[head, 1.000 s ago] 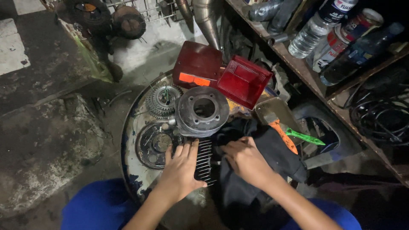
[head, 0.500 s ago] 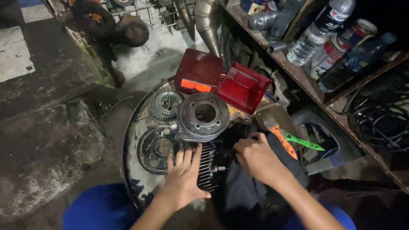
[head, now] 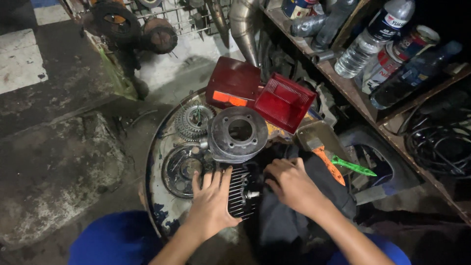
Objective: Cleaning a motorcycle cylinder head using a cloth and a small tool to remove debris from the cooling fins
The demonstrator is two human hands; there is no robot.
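A black finned engine part [head: 242,192] lies on a round metal tray [head: 156,162] in front of me. My left hand [head: 211,203] rests flat on its left side, fingers spread. My right hand [head: 290,182] presses down at its right edge, partly on a dark cloth [head: 284,223]. Just behind the finned part stands a grey engine cylinder [head: 239,133] with a round bore. A toothed sprocket [head: 193,120] and a round clutch plate [head: 180,169] lie left of it on the tray.
Two red tail-light lenses [head: 282,101] lean at the tray's back. An orange-handled scraper [head: 321,147] and a green-handled tool [head: 353,167] lie to the right. A wooden shelf [head: 353,93] with bottles and cans runs along the right. Cables [head: 439,147] coil beneath it. Concrete floor to the left.
Both hands have shifted slightly on the finned part, and my view has drifted a little. The parts on the tray have stayed put.
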